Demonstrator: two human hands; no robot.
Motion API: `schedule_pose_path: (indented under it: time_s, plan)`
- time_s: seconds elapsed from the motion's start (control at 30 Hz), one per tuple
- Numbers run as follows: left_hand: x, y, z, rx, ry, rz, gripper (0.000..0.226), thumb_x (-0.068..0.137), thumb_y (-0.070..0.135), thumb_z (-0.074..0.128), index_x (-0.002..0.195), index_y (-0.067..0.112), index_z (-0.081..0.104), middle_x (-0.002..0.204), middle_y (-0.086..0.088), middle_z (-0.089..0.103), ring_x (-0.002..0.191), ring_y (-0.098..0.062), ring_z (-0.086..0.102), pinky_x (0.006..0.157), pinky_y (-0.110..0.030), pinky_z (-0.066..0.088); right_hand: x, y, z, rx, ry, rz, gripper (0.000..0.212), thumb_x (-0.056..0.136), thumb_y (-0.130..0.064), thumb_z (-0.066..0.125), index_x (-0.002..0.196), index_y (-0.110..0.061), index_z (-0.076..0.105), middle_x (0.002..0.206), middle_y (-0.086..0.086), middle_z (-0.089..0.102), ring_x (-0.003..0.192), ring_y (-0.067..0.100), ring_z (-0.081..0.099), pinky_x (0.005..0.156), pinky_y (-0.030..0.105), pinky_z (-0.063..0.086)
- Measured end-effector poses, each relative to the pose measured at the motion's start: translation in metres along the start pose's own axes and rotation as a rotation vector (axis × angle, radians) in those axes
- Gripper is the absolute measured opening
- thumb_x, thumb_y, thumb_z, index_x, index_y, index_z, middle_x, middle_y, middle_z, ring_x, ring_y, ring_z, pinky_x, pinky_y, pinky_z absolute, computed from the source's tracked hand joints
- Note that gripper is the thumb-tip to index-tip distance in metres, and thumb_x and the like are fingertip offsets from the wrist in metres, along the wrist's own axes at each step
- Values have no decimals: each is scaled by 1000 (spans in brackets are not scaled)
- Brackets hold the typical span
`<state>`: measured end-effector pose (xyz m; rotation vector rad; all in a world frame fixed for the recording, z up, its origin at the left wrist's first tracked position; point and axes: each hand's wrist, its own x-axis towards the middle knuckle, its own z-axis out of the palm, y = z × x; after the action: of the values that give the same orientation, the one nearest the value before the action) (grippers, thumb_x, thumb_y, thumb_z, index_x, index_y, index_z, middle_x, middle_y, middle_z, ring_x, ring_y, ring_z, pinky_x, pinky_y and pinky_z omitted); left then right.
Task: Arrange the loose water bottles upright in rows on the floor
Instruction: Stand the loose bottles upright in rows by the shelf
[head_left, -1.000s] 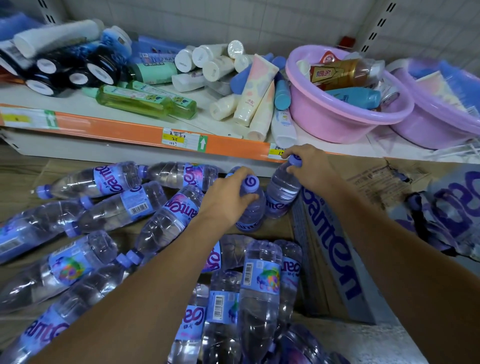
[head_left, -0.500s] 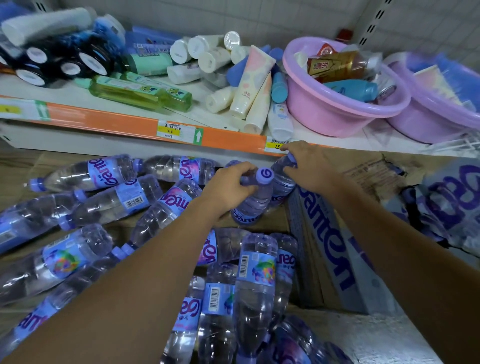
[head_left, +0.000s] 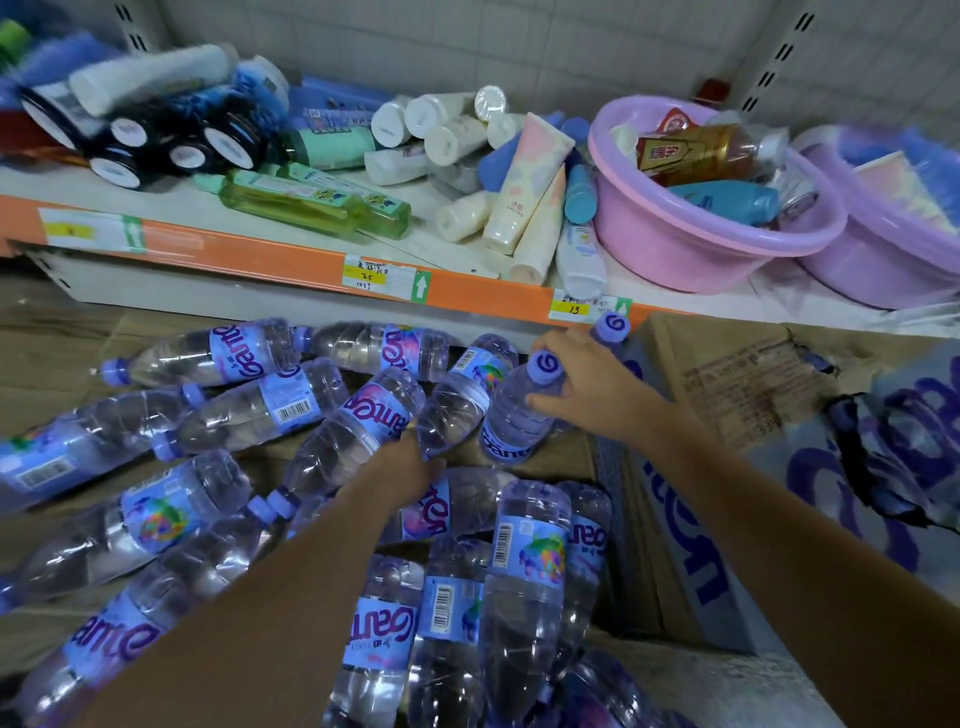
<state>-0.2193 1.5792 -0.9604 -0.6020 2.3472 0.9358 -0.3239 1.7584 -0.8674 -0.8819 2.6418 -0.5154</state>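
Several clear water bottles with purple caps and labels lie loose in a pile (head_left: 363, 415) on the cardboard-covered floor. Two bottles stand upright by the shelf base: the nearer one (head_left: 511, 415) and, behind it, one of which I mostly see the cap (head_left: 611, 328). My right hand (head_left: 589, 387) grips the nearer upright bottle just below its cap. My left hand (head_left: 413, 467) reaches to the base of a lying bottle (head_left: 460, 397) and touches it; its fingers are hidden under the bottles.
A low shelf with an orange edge (head_left: 270, 260) runs just behind the bottles, loaded with tubes and two plastic basins (head_left: 675, 244). A torn cardboard box (head_left: 737, 384) and crumpled printed plastic wrap (head_left: 893, 441) sit on the right.
My left hand has let go of the upright bottle and dropped down-left to a lying bottle. My right hand has shifted from the rear bottle's cap to the nearer upright bottle's neck.
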Motion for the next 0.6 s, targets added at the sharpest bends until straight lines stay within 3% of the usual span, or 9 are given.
schedule_pose_path:
  time_s: [0.1, 0.2, 0.33, 0.47, 0.6]
  plan:
    - [12, 6, 9, -38, 12, -104, 55, 89, 24, 45, 135, 6, 21, 137, -24, 40, 126, -41, 42, 106, -49, 36, -3, -2, 4, 16, 27, 32, 43, 81, -26, 67, 117, -14, 47, 109, 1, 41, 98, 13, 38, 86, 29, 36]
    - [15, 17, 14, 26, 53, -171, 57, 92, 18, 40, 139, 7, 11, 140, -25, 34, 129, -42, 38, 109, -50, 31, -7, -5, 9, 67, 69, 41, 42, 85, -30, 64, 119, -13, 46, 106, -3, 35, 97, 11, 37, 85, 28, 35]
    - [13, 25, 12, 109, 184, -111, 44, 91, 10, 46, 129, 1, 27, 134, -25, 41, 123, -40, 46, 101, -44, 39, -11, -6, 13, 73, 115, 69, 39, 87, -29, 62, 119, -13, 46, 104, -2, 36, 95, 15, 41, 83, 28, 36]
    - [5, 24, -14, 153, 297, 100, 40, 91, 13, 50, 127, 0, 37, 133, -23, 40, 117, -41, 50, 97, -46, 41, -8, -6, 13, 118, 152, 100, 36, 83, -29, 66, 111, -13, 50, 101, 0, 42, 94, 17, 43, 81, 27, 34]
    - [-6, 42, -55, -72, 530, 246, 24, 87, 18, 57, 104, 1, 59, 119, -19, 48, 104, -37, 54, 93, -39, 40, 1, -14, 13, 135, 202, 116, 35, 79, -26, 71, 104, -8, 55, 102, 7, 51, 92, 18, 44, 79, 27, 34]
